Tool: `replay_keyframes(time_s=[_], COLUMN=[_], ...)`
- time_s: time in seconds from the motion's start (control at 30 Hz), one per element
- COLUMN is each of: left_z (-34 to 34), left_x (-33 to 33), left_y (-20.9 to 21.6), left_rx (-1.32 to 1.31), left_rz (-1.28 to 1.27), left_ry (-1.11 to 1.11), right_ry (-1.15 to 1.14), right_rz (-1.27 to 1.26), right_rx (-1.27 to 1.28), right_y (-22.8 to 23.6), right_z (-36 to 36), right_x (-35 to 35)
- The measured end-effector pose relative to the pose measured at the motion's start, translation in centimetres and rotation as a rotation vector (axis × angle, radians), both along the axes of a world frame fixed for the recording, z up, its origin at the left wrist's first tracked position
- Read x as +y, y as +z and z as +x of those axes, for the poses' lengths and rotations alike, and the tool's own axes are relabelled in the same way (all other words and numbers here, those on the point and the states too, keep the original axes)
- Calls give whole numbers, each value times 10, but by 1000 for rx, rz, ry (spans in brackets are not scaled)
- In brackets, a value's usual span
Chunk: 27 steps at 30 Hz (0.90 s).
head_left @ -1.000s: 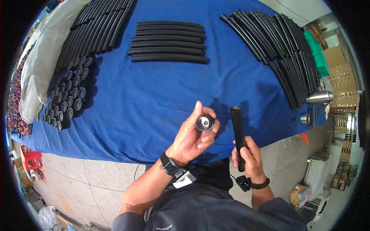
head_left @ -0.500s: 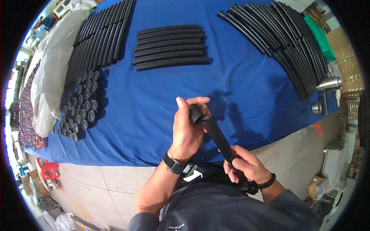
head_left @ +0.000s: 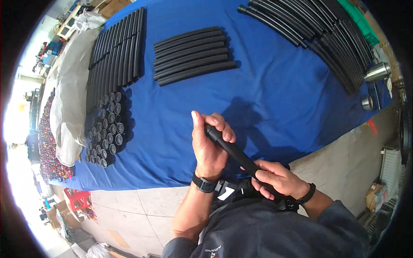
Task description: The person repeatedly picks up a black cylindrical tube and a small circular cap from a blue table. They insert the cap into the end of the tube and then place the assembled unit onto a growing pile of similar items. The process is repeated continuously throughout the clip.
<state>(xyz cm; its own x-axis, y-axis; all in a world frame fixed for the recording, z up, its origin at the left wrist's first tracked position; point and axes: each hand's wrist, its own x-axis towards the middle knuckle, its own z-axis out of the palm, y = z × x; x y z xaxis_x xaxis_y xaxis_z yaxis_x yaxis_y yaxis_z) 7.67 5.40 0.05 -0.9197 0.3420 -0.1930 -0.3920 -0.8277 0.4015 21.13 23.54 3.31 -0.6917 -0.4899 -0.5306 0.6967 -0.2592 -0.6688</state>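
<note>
A black tube (head_left: pixel 238 155) is gripped at its lower end by the right hand (head_left: pixel 277 179), while its upper end is wrapped by the left hand (head_left: pixel 210 144) – held slanted above the blue table (head_left: pixel 275 99)'s near edge. Farther back, short black tubes (head_left: pixel 193 55) are laid out in 1 row.

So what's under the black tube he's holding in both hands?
Under the black tube lies the blue cloth at the table's edge. The left hand covers its top end, and the right hand the lower end.
</note>
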Motion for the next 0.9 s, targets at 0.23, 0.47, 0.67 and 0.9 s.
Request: replay_keyframes(time_s=[0.23,0.47,0.67,0.9], left_z=[4,5,5,-9], left_x=[8,9,9,-1], left_y=[11,9,7,13], left_rx=[-20,-41,-46,-182], left_rz=[-254,-298,-283,-145], left_ry=[155,143,156,141], right_ry=[2,35,38,6], right_rz=[136,290,541,868], right_rx=[33,176,418,878], right_y=[7,4,5,-3], right_z=[-2,1,0,-12], right_x=[-9,-9,-13,-3])
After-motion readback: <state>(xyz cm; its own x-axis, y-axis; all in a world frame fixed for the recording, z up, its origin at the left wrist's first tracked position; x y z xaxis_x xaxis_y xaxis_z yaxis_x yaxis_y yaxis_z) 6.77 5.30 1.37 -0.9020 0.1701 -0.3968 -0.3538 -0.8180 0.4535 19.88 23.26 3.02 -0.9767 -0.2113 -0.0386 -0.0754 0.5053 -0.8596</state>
